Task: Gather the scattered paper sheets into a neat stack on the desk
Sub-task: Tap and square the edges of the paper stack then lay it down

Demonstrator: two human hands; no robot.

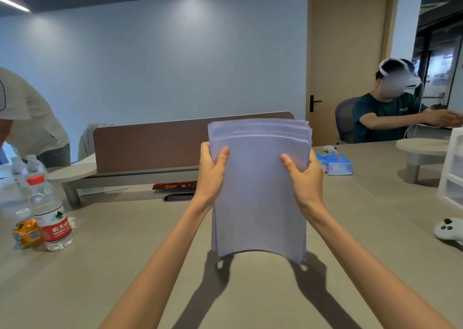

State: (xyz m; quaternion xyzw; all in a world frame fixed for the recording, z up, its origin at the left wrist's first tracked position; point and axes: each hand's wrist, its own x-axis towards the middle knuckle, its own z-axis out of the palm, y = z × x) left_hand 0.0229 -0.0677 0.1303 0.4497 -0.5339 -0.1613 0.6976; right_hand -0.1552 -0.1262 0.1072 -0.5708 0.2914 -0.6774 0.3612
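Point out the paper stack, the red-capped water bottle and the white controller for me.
paper stack (pixel 259 191): head view, middle of the front sheet.
red-capped water bottle (pixel 55 228): head view, on its red label.
white controller (pixel 450 232): head view, on its body just below the buttons.

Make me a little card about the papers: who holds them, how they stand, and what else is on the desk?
Papers: one stack of sheets, upright, bowed, top edges uneven
Left hand: grips the stack's left edge
Right hand: grips its right edge
Bottom edge: close to the desk; cannot tell if touching
Also on desk: water bottle, white controller
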